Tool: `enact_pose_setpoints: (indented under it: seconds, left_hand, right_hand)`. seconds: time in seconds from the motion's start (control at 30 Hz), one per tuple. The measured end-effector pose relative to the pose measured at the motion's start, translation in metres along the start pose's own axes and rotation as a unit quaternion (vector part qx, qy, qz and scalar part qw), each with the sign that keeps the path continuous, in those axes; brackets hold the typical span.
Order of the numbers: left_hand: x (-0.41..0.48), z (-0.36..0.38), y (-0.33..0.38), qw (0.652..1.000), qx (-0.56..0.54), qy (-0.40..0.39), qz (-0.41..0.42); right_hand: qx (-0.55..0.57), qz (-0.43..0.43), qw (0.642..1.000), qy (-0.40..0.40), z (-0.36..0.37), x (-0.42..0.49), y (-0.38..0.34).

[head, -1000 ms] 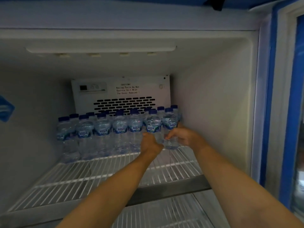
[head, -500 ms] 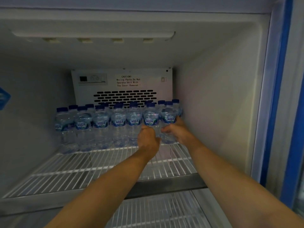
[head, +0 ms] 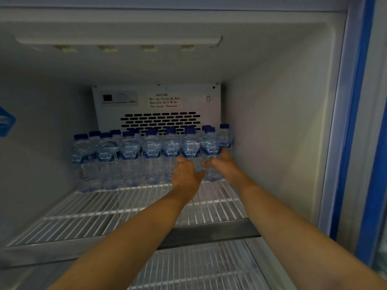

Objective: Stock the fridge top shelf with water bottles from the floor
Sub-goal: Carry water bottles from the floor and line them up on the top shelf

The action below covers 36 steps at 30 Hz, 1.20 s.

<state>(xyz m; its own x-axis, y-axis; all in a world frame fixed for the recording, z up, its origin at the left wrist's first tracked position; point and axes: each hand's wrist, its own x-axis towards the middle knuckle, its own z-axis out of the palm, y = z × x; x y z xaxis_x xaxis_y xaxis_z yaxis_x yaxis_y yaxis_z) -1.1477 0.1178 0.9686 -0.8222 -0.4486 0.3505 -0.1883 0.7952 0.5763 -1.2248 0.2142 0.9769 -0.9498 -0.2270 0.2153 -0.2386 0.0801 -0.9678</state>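
Several small clear water bottles with blue caps and blue labels (head: 129,155) stand in rows at the back of the fridge's top wire shelf (head: 83,214). My left hand (head: 186,176) wraps the lower half of the second bottle from the right (head: 190,149) in the front row. My right hand (head: 224,166) holds the rightmost front bottle (head: 211,147) from its right side. Both bottles stand upright on the shelf, in line with the row.
The white back panel with black vent slots (head: 160,120) rises behind the bottles. The fridge's right inner wall (head: 272,132) is close beside my right hand. A lower wire shelf (head: 188,266) shows beneath. The blue-edged door frame (head: 356,122) runs down the right.
Both hands have stayed on the two rightmost front bottles and pushed slightly deeper. The view has tilted up a little, so the row sits lower in the picture.
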Motion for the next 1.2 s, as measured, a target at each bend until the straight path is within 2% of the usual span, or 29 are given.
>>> enact_pose_setpoints:
  seconds: [0.33,0.57,0.7,0.87,1.07,1.13,1.2]
  left_hand:
    - [0.004,0.003,0.0,1.0,0.017,0.005,0.013]
    - [0.001,-0.004,0.002,0.996,0.085,0.001,-0.004]
    - [-0.002,-0.013,-0.003,0.994,0.109,-0.002,0.028]
    - [-0.011,-0.028,-0.012,0.986,0.137,-0.075,0.056]
    - [-0.048,-0.061,-0.036,0.954,0.141,-0.255,0.075]
    - [-0.06,-0.075,-0.04,0.946,0.155,-0.272,0.085]
    - [-0.074,-0.093,-0.043,0.956,0.144,-0.241,0.091]
  right_hand:
    - [0.013,-0.012,1.0,0.012,0.0,-0.004,0.0]
    - [-0.023,-0.003,1.0,0.021,0.002,-0.004,-0.004]
    - [-0.03,-0.003,0.999,0.034,0.004,-0.006,-0.006]
    - [-0.066,-0.013,0.997,0.047,0.005,-0.009,-0.006]
    - [-0.149,0.081,0.985,-0.011,-0.005,-0.039,-0.023]
    - [-0.19,0.103,0.976,-0.032,-0.006,-0.055,-0.029]
    - [-0.235,0.115,0.964,-0.049,-0.005,-0.079,-0.036]
